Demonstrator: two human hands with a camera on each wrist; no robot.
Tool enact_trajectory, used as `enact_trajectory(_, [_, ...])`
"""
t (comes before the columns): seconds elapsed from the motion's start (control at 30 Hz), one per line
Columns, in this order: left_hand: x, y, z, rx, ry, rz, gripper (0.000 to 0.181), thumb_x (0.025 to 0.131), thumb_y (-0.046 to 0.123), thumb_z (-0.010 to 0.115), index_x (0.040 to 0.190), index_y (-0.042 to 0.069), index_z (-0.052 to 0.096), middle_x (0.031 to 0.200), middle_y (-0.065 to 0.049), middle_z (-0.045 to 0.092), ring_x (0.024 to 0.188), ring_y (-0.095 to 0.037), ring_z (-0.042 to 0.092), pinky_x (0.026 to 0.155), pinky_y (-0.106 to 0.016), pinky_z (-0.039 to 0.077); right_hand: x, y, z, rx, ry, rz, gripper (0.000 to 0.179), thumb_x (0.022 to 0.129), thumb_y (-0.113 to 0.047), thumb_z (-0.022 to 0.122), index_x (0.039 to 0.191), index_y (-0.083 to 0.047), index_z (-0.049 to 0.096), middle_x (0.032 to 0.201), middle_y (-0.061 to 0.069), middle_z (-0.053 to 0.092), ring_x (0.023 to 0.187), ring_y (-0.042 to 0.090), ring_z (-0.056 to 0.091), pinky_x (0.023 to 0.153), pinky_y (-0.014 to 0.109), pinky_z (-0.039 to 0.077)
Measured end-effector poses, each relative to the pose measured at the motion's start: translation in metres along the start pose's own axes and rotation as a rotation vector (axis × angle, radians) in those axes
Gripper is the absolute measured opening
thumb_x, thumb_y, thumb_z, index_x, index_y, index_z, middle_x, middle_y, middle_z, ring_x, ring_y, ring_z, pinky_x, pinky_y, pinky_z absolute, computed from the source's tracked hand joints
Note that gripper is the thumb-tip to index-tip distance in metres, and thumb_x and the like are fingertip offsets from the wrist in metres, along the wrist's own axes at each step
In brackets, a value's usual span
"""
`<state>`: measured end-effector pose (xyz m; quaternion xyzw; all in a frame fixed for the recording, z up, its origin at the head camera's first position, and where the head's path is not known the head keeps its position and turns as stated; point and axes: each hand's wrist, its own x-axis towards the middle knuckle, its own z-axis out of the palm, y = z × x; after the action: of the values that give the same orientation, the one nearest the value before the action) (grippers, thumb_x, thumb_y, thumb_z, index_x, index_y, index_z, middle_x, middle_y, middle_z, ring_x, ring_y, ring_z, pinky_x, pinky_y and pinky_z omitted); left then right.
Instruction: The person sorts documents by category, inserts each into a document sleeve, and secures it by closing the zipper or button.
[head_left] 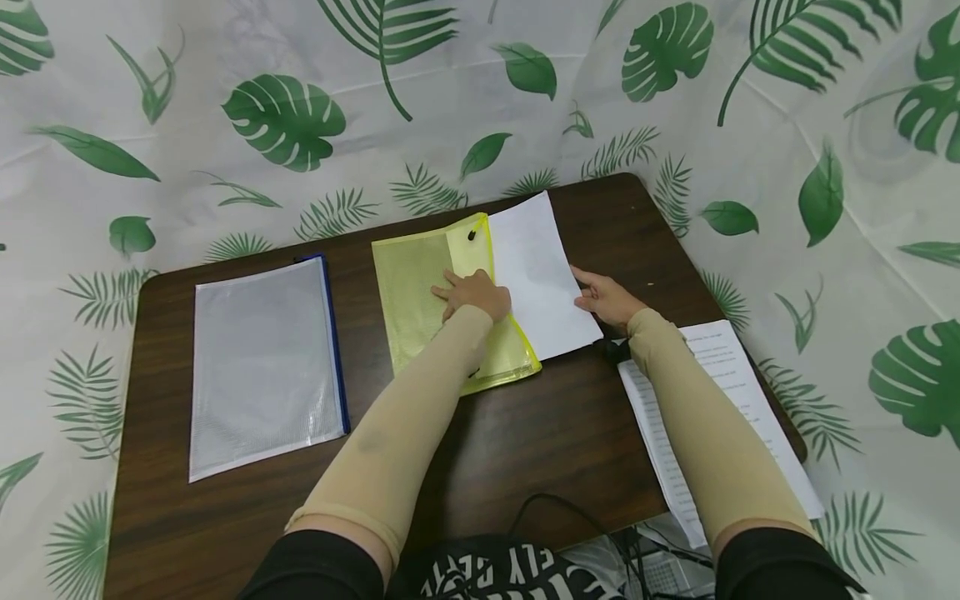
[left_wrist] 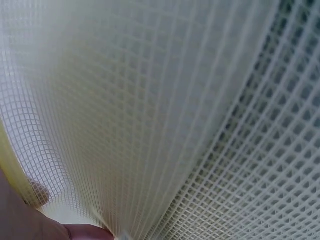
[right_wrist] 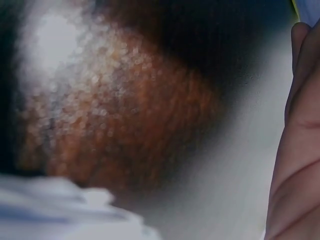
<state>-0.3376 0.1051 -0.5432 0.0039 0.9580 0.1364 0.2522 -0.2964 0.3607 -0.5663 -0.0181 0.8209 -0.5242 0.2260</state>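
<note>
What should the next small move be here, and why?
Probably the right hand, at the outer edge of the white sheet, should ease it farther into the yellow pouch: much sticks out, and the left hand rests on the pouch.

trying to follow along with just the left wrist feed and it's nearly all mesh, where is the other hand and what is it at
Observer: In the head view, the right hand is at the right edge of a blank-looking white sheet of paper.
Operator: got it, and what's lying farthest left, i can't see anything out that way
Observer: A whitish translucent pouch with a blue right edge, lying apart from the yellow mesh pouch.
</note>
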Motion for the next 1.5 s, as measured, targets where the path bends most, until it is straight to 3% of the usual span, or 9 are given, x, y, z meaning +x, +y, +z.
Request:
enact_trajectory(0.27, [-0.011, 0.002, -0.007, 0.03, 0.028, -0.012, 0.066, 0.104, 0.049, 0.028, 0.162, 0.017, 0.025, 0.165, -0.032, 0.005, 0.143, -0.066, 0.008, 0.079, -0.067, 0.054, 0.004, -0.008, 0.002, -0.091, 0.002, -0.004, 0.073, 0.104, 0.004, 0.051, 0.164, -0.012, 0.013, 0.159, 0.026, 0.033, 0.127, 0.038, 0.055, 0.09, 0.032, 0.055])
enact_trajectory(0.43, [-0.014, 0.003, -0.01, 0.021, 0.04, -0.025, 0.065, 0.104, 0.049, 0.03, 0.162, 0.018, 0.027, 0.165, -0.031, 0.007, 0.143, -0.065, 0.011, 0.081, -0.067, 0.054, 0.007, -0.012, 0.005, -0.12, -0.005, 0.001, 0.072, 0.104, 0.003, 0.051, 0.164, -0.01, 0.013, 0.161, 0.025, 0.031, 0.127, 0.038, 0.056, 0.094, 0.036, 0.054])
enact_trajectory(0.6, [-0.011, 0.002, -0.009, 0.021, 0.03, -0.024, 0.066, 0.104, 0.048, 0.03, 0.162, 0.018, 0.026, 0.165, -0.031, 0.006, 0.143, -0.066, 0.009, 0.081, -0.068, 0.053, 0.007, -0.015, 0.006, -0.151, -0.006, -0.019, 0.071, 0.103, 0.005, 0.051, 0.163, -0.006, 0.014, 0.157, 0.029, 0.034, 0.119, 0.035, 0.06, 0.087, 0.028, 0.054])
enact_trajectory(0.77, [-0.01, -0.001, -0.007, 0.011, 0.025, -0.035, 0.066, 0.103, 0.047, 0.03, 0.162, 0.019, 0.026, 0.166, -0.03, 0.004, 0.143, -0.066, 0.007, 0.081, -0.069, 0.053, 0.007, -0.014, 0.009, -0.099, -0.02, -0.023, 0.071, 0.103, 0.004, 0.051, 0.163, -0.008, 0.014, 0.143, 0.033, 0.05, 0.099, 0.023, 0.066, 0.078, 0.025, 0.054])
enact_trajectory(0.93, [-0.015, -0.003, -0.008, -0.001, 0.042, -0.03, 0.065, 0.103, 0.048, 0.031, 0.162, 0.019, 0.027, 0.166, -0.028, 0.005, 0.145, -0.064, 0.008, 0.081, -0.069, 0.053, 0.003, -0.017, 0.01, -0.014, -0.041, 0.005, 0.077, 0.104, 0.003, 0.051, 0.165, -0.015, 0.008, 0.12, 0.034, 0.065, 0.081, 0.016, 0.07, 0.07, 0.033, 0.059])
enact_trajectory(1.17, [-0.017, -0.005, -0.007, -0.005, 0.073, 0.003, 0.064, 0.103, 0.045, 0.033, 0.16, 0.016, 0.032, 0.166, -0.028, 0.009, 0.144, -0.065, 0.009, 0.076, -0.069, 0.053, 0.002, -0.02, 0.005, 0.09, -0.061, 0.019, 0.087, 0.103, 0.008, 0.049, 0.165, -0.029, 0.001, 0.135, 0.033, 0.058, 0.085, 0.02, 0.072, 0.066, 0.038, 0.06])
enact_trajectory(1.3, [-0.016, -0.005, -0.005, 0.025, 0.055, 0.007, 0.064, 0.104, 0.045, 0.028, 0.161, 0.016, 0.027, 0.166, -0.028, 0.008, 0.144, -0.065, 0.008, 0.077, -0.068, 0.054, 0.004, -0.019, 0.004, 0.131, -0.057, 0.033, 0.085, 0.104, 0.007, 0.047, 0.165, -0.03, 0.001, 0.144, 0.032, 0.051, 0.09, 0.02, 0.071, 0.065, 0.037, 0.059])
enact_trajectory(1.5, [-0.015, -0.004, -0.003, 0.032, 0.061, 0.019, 0.064, 0.104, 0.045, 0.029, 0.161, 0.015, 0.029, 0.165, -0.03, 0.009, 0.144, -0.065, 0.01, 0.076, -0.068, 0.054, 0.005, -0.014, 0.006, 0.189, -0.015, 0.028, 0.085, 0.102, 0.01, 0.048, 0.165, -0.03, 0.008, 0.147, 0.029, 0.049, 0.084, 0.017, 0.07, 0.062, 0.032, 0.058])
